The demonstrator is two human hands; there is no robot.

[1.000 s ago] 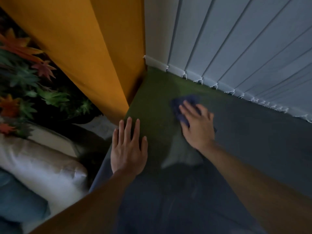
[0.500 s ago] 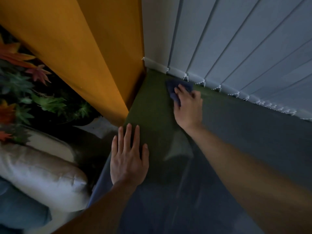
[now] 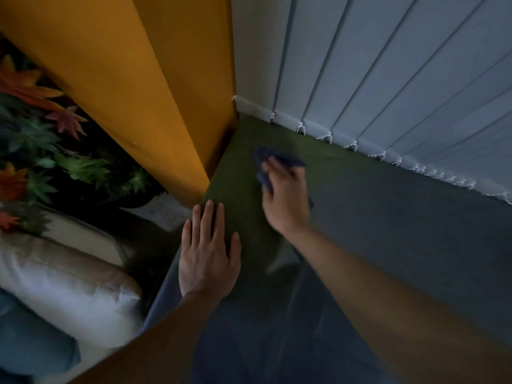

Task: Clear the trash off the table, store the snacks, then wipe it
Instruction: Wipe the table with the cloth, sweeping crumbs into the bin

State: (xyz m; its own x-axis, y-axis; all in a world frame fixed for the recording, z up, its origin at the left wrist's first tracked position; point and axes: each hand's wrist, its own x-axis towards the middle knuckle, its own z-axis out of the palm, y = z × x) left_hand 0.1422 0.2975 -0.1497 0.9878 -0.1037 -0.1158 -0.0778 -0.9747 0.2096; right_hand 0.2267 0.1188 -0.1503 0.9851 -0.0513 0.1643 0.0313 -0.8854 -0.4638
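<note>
Right hand [image 3: 286,200], grip too blurred to tell, lies atop the blue cloth [image 3: 291,160] on the table [image 3: 388,231].

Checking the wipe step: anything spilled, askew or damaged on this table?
Nothing stands out. The right hand presses a dark blue cloth onto the table near its far corner; the left hand lies flat by the left edge. No spill, crumbs or damage show, though the frame is dim and the right hand blurred.

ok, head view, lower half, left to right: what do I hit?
Pale cushion → left hand, flat on the table → right hand, pressing the blue cloth.
</note>
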